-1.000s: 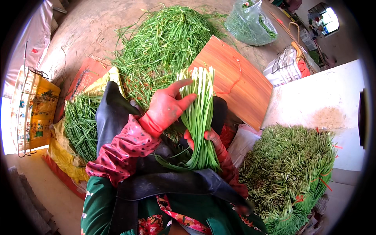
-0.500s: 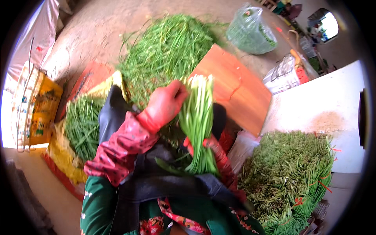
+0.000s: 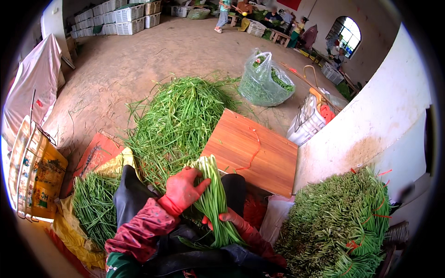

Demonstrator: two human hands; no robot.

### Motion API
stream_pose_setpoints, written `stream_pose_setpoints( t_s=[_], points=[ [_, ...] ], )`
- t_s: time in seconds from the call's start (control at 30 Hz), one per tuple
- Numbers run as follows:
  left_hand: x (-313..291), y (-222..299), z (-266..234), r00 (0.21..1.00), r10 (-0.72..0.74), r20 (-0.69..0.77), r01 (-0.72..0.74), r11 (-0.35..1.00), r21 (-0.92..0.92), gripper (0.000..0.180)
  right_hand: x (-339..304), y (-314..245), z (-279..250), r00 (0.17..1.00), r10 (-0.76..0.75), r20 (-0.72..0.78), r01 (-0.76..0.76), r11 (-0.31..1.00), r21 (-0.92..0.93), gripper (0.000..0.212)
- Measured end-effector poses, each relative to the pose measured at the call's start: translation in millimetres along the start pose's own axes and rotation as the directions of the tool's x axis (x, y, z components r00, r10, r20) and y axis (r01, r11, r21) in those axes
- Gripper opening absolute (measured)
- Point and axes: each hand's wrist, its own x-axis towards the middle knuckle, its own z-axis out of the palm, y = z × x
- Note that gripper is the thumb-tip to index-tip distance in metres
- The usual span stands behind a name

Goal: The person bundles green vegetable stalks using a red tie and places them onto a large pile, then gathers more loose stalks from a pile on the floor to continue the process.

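Observation:
A bunch of garlic chives with pale ends up and green leaves down is held over my lap. My right hand, in a red rubber glove, is closed round its lower part. Higher up, my left hand, gloved the same, grips the bunch's left side, thumb across the stalks; its other fingertips are partly hidden. Ahead lies a big heap of loose green leaves. Beside it a wood-grain board has a red string on it. Left of my knee, more chives lie on yellow sacking.
Tied bunches are stacked at the right against a white wall. A clear plastic bag of greens stands beyond the board, near a white crate. A yellow basket is at the left. Crates and several people are far back.
The view has tilted up, showing more of the room. My left hand has gone from beside the pale ends to a hold on the bunch, thumb across it. The right hand keeps its grip.

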Motion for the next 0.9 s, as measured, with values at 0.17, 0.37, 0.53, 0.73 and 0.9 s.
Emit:
stream_pose_setpoints(
  t_s=[0.17, 0.37, 0.53, 0.73, 0.9],
  points=[
    [2, -20, 17, 0.975, -0.196, 0.106, 0.2, 0.979, -0.027, 0.022, -1, 1, 6, 0.999, 0.044, -0.014, -0.045, 0.998, -0.04, 0.062],
    [9, -26, 14, 0.894, -0.32, 0.313, 0.428, 0.813, -0.394, 0.02, -1, 2, 3, 0.999, 0.047, -0.007, -0.047, 0.995, -0.087, 0.06],
    [12, -15, 12, 0.828, -0.442, 0.345, 0.56, 0.69, -0.46, 0.022, -4, -2, 11, 0.999, 0.051, -0.008, -0.052, 0.995, -0.08, 0.061],
    [20, -25, 26, 0.793, -0.548, 0.265, 0.534, 0.417, -0.735, 0.02, -22, -9, -16, 0.98, -0.104, -0.168, 0.115, 0.992, 0.056, 0.052],
    [4, -54, 16, 0.761, -0.552, 0.341, 0.591, 0.372, -0.715, 0.029, -76, -113, -65, 0.932, -0.231, -0.278, 0.234, 0.972, -0.021, 0.047]
  ],
)
